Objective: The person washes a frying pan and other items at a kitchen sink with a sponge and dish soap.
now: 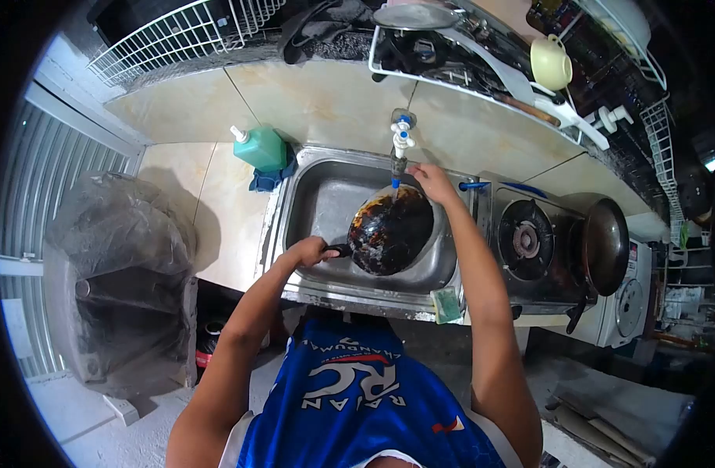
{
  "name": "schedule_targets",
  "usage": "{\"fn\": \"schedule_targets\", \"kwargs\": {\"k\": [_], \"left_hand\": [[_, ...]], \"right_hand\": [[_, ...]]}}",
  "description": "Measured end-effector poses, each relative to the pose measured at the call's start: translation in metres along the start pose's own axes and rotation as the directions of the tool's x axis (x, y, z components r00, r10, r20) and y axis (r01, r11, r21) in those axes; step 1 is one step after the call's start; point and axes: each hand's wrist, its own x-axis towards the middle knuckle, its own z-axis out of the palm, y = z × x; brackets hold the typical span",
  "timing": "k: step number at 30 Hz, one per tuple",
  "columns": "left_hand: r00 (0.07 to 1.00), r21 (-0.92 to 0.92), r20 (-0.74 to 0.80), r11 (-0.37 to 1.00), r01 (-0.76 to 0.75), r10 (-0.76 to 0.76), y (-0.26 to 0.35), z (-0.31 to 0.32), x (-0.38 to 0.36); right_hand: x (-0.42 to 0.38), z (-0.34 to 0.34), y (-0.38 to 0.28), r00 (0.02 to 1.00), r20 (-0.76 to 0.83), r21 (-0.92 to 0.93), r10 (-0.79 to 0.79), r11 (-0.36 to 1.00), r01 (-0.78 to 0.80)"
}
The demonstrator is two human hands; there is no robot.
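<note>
A pan (390, 232) with a scorched, blackened underside facing up is tilted inside the metal sink (315, 204). My left hand (311, 251) is closed around the pan's black handle at its left side. Beyond the pan's upper right edge, my right hand (431, 182) is beside the faucet (402, 144), its fingers near the blue-tipped spout; whether they touch anything is hard to tell. The spout hangs over the pan's far edge. On the sink's near right rim lies a green and yellow sponge (445, 305).
A green soap bottle (261, 149) stands behind the sink's left corner. To the right, a stove (527, 239) bears a second pan (605, 246). A wire rack (482, 90) with utensils and a yellow mug (550, 64) hangs above. A plastic-covered object (123, 273) stands left.
</note>
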Motion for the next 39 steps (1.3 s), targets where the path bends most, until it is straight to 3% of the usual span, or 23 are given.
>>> {"fn": "schedule_targets", "kwargs": {"k": [1,2,3,5,9,11,14,18,20,23,24,26,27,29,30,31,33,34,35,37,39], "left_hand": [[0.999,-0.031,-0.025,0.999,-0.021,0.020,-0.008,0.004,0.000],[1.000,-0.065,-0.018,0.998,0.002,-0.004,-0.021,0.010,0.001],[1.000,-0.073,-0.013,0.997,-0.007,0.006,-0.021,0.007,-0.006],[0.995,-0.049,-0.094,0.999,0.014,-0.019,-0.015,-0.008,-0.027],[0.985,-0.104,-0.167,0.993,-0.063,0.045,-0.043,-0.022,-0.051],[0.996,-0.018,-0.087,0.999,-0.031,0.029,-0.045,-0.039,-0.060],[0.997,0.065,-0.017,0.995,-0.073,0.075,-0.055,-0.049,-0.060],[0.995,0.083,-0.023,0.992,-0.092,0.094,-0.058,-0.053,-0.047],[0.999,0.095,-0.040,0.995,-0.018,0.022,-0.059,-0.050,-0.036],[0.994,-0.018,-0.052,0.995,-0.093,0.092,-0.062,-0.039,-0.015],[0.979,-0.071,-0.126,0.983,-0.169,0.159,-0.063,-0.032,-0.006],[0.991,-0.076,-0.087,0.991,-0.109,0.102,-0.042,-0.034,0.006],[0.994,-0.073,-0.063,0.993,-0.091,0.087,-0.041,-0.032,0.013],[0.996,-0.161,-0.029,0.983,-0.082,0.079,-0.042,-0.028,0.027],[0.997,-0.242,0.004,0.967,-0.078,0.081,-0.041,-0.025,0.035],[0.997,-0.255,0.007,0.964,-0.076,0.080,-0.039,-0.022,0.040],[0.983,-0.294,0.006,0.940,-0.173,0.183,-0.039,-0.023,0.049],[0.988,-0.311,0.025,0.940,-0.138,0.153,-0.041,-0.024,0.052],[0.988,-0.320,0.026,0.937,-0.137,0.153,-0.044,-0.023,0.056],[0.964,-0.312,0.040,0.920,-0.238,0.263,-0.048,-0.024,0.063],[0.963,-0.325,0.039,0.914,-0.241,0.267,-0.047,-0.025,0.073]], "right_hand": [[-0.007,0.002,0.002,0.979,-0.203,0.109,-0.016,0.993,0.038],[-0.018,0.003,0.006,0.964,-0.266,0.098,0.016,0.995,0.010],[-0.030,0.004,0.011,0.964,-0.264,0.089,0.023,0.996,0.001],[-0.055,0.010,0.021,0.913,-0.374,0.316,0.165,0.948,-0.041],[-0.097,0.059,0.064,0.831,-0.423,0.386,0.361,0.902,-0.196],[-0.109,0.084,0.073,0.838,-0.281,0.525,0.468,0.806,-0.274],[-0.109,0.101,0.052,0.823,-0.180,0.569,0.539,0.739,-0.360],[-0.107,0.107,0.045,0.829,-0.123,0.636,0.546,0.684,-0.356],[-0.111,0.102,0.035,0.715,-0.049,0.680,0.697,0.548,-0.487],[-0.115,0.103,0.044,0.690,-0.008,0.727,0.724,0.478,-0.493],[-0.118,0.108,0.047,0.682,0.009,0.725,0.731,0.465,-0.508],[-0.112,0.109,0.055,0.594,-0.045,0.812,0.803,0.375,-0.446],[-0.108,0.110,0.071,0.596,-0.038,0.810,0.802,0.374,-0.452],[-0.109,0.113,0.113,0.513,0.174,0.849,0.841,0.135,-0.511],[-0.112,0.107,0.117,0.522,0.253,0.870,0.814,0.044,-0.490],[-0.114,0.101,0.109,0.515,0.257,0.864,0.818,0.044,-0.501],[-0.112,0.090,0.089,0.668,0.120,0.972,0.734,0.048,-0.228],[-0.118,0.080,0.081,0.715,0.165,0.960,0.679,0.056,-0.274],[-0.126,0.076,0.086,0.711,0.169,0.957,0.683,0.058,-0.283],[-0.139,0.066,0.090,0.658,0.255,0.962,0.709,-0.118,-0.245],[-0.145,0.064,0.092,0.645,0.287,0.945,0.708,-0.097,-0.313]]}}
